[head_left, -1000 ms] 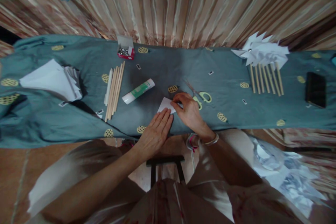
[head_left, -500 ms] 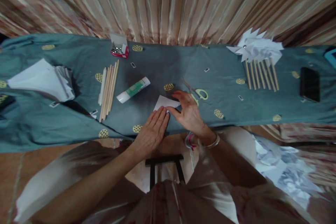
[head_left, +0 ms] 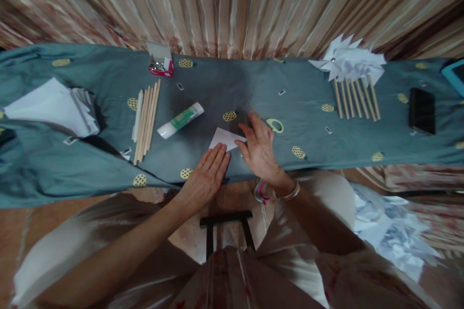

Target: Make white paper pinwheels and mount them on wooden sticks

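Observation:
A white piece of folded paper, roughly triangular, lies near the table's front edge. My left hand rests flat with its fingertips pressing on the paper's lower edge. At the paper's right corner is my right hand, thumb by the corner and fingers spread apart. Partly under and behind that hand are scissors with pale green handles; one handle is hidden. A white and green glue stick lies to the left of the paper.
Wooden sticks lie left of the glue. Behind them stands an open red box of small metal pins. Far left is a white paper stack. Paper pinwheels on sticks and a dark phone lie on the right.
My right hand has opened a little and shifted right from the paper's corner, its fingers reaching farther over the scissors. My left hand stays on the paper. The whole view has shifted slightly.

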Action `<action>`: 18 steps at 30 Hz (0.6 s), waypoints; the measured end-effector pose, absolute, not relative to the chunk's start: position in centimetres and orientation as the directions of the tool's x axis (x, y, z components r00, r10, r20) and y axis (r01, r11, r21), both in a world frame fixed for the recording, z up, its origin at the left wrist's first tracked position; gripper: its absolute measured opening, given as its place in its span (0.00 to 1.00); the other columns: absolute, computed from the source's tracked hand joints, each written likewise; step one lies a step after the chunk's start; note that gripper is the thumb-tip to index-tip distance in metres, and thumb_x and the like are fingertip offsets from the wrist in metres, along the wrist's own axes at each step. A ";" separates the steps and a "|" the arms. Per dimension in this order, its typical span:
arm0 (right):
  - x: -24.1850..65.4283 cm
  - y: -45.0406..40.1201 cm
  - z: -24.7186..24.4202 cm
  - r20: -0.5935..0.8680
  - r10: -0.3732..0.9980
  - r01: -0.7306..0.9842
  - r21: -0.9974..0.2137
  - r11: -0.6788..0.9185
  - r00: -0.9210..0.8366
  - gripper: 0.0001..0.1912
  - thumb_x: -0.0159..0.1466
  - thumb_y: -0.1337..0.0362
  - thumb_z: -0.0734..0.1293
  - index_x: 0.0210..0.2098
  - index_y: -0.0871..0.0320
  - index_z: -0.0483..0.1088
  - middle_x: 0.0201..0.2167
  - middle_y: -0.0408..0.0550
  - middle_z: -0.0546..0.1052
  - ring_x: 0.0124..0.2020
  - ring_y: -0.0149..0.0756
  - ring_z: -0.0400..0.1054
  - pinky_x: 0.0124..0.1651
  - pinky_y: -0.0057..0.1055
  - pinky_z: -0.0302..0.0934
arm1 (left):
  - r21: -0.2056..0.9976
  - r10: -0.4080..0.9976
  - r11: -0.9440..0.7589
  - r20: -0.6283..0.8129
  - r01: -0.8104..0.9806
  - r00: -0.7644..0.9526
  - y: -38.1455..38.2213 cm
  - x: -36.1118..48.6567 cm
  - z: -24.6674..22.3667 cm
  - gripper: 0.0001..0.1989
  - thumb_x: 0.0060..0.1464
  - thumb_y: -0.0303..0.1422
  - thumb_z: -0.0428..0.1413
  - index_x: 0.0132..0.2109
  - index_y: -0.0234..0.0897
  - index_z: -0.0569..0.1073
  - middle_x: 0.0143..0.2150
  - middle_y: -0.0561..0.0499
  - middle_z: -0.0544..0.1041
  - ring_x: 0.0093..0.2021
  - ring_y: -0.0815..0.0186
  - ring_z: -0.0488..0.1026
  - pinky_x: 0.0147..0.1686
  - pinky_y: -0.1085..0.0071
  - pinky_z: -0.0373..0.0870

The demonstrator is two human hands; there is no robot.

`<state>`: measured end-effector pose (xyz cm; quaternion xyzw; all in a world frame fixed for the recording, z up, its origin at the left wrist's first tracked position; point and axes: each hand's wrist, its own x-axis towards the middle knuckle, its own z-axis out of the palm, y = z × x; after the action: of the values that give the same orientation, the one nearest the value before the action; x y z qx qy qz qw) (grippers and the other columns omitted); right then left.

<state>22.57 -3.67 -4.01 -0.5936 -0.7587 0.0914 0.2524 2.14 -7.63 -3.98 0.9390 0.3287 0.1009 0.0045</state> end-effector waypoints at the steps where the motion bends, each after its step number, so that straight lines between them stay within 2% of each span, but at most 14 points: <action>1: 22.8 -3.6 -4.1 0.279 0.947 0.862 -0.430 0.270 -0.157 0.21 0.71 0.57 0.59 0.59 0.59 0.65 0.68 0.63 0.60 0.69 0.54 0.54 0.66 0.57 0.50 | 0.073 0.619 -0.783 0.181 0.618 0.764 -7.7 2.0 -4.0 0.26 0.61 0.19 0.44 0.66 0.15 0.58 0.69 0.23 0.58 0.73 0.44 0.43 0.67 0.47 0.60; 5: 23.8 -3.4 -4.5 0.288 0.950 0.873 -0.427 0.237 -0.117 0.20 0.70 0.60 0.60 0.60 0.57 0.63 0.69 0.62 0.59 0.70 0.53 0.52 0.68 0.57 0.48 | 0.071 0.635 -0.771 0.152 0.633 0.757 -8.4 0.8 -4.1 0.28 0.61 0.22 0.48 0.67 0.17 0.57 0.70 0.24 0.57 0.74 0.44 0.42 0.67 0.46 0.59; 10: 24.5 -3.2 -5.1 0.298 0.951 0.823 -0.520 0.231 -0.079 0.21 0.68 0.62 0.62 0.60 0.49 0.62 0.69 0.55 0.59 0.70 0.55 0.51 0.68 0.61 0.47 | 0.078 0.661 -0.750 0.132 0.657 0.739 -9.7 -1.1 -3.9 0.29 0.61 0.22 0.48 0.68 0.19 0.56 0.70 0.26 0.58 0.74 0.46 0.43 0.67 0.49 0.59; 14: 24.4 -3.1 -5.0 0.254 0.964 0.838 -0.509 0.199 -0.075 0.20 0.68 0.65 0.61 0.58 0.55 0.65 0.69 0.59 0.59 0.70 0.55 0.51 0.67 0.61 0.47 | 0.081 0.686 -0.726 0.154 0.683 0.711 -11.0 -2.0 -3.8 0.33 0.62 0.24 0.49 0.71 0.21 0.48 0.69 0.26 0.59 0.74 0.47 0.46 0.66 0.49 0.60; 18: 24.2 -3.0 -4.6 0.291 0.950 0.862 -0.446 0.241 -0.115 0.19 0.68 0.70 0.57 0.57 0.58 0.67 0.68 0.60 0.62 0.69 0.49 0.54 0.66 0.55 0.50 | 0.066 0.707 -0.702 0.190 0.709 0.681 -11.8 -2.0 -4.0 0.37 0.62 0.24 0.49 0.72 0.23 0.42 0.68 0.25 0.61 0.72 0.45 0.50 0.64 0.47 0.63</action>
<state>24.18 -3.05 -4.56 -0.6103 -0.7421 0.0832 0.2643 -2.03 -11.80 -4.00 0.9169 0.3861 0.1011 -0.0064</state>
